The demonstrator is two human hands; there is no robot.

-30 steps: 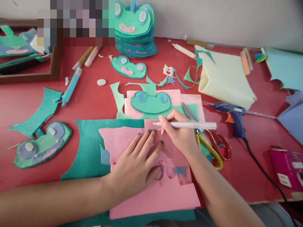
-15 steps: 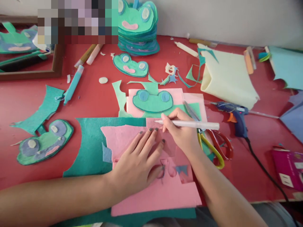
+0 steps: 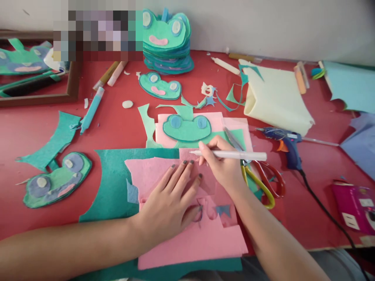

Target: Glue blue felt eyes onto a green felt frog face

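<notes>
My left hand (image 3: 172,199) lies flat, fingers stretched out, on pink felt (image 3: 190,246) with cut-outs along its edges. Under the pink felt is a larger sheet of dark green felt (image 3: 113,183). In my right hand (image 3: 224,168) is a white marker pen (image 3: 234,155), its tip pointing left at the pink felt's upper edge; whether the tip touches cannot be made out. Just beyond, a green felt frog face (image 3: 187,130) with two blue eye circles rests on more pink felt. Scissors (image 3: 263,175) with red and yellow handles lie partly hidden behind my right wrist.
A blue glue gun (image 3: 288,144) with a black cord lies on the right. Frog faces are stacked (image 3: 166,43) at the back. Another frog face (image 3: 58,179) lies left, below a teal marker (image 3: 92,109). Cream felt (image 3: 275,97) and a magenta box (image 3: 351,205) are on the right.
The view has shifted slightly, so the far objects sit a little lower and further left. Both hands hold nearly the same pose, with the marker pen still in my right hand.
</notes>
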